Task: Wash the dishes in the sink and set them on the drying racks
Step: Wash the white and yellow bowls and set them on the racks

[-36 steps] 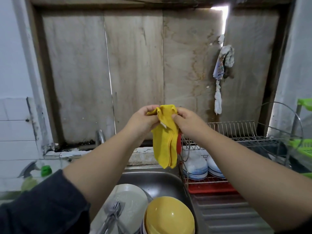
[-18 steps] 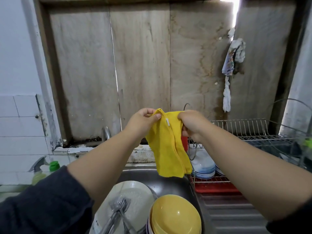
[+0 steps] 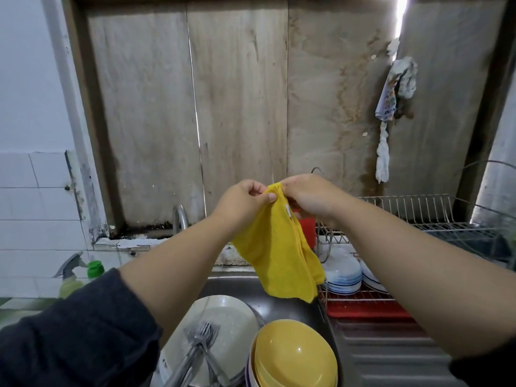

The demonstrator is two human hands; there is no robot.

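Two hands (image 3: 243, 203) (image 3: 310, 196), one yellow cloth (image 3: 279, 255)

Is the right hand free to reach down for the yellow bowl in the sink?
Probably not yet. The right hand and left hand both pinch the top edge of the yellow cloth. The yellow bowl itself lies uncovered below, so nothing else blocks it.

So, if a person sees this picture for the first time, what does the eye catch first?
First, the yellow cloth, held up at centre above the sink by the left hand and right hand. Next, the yellow bowl in the sink, beside a white plate carrying forks.
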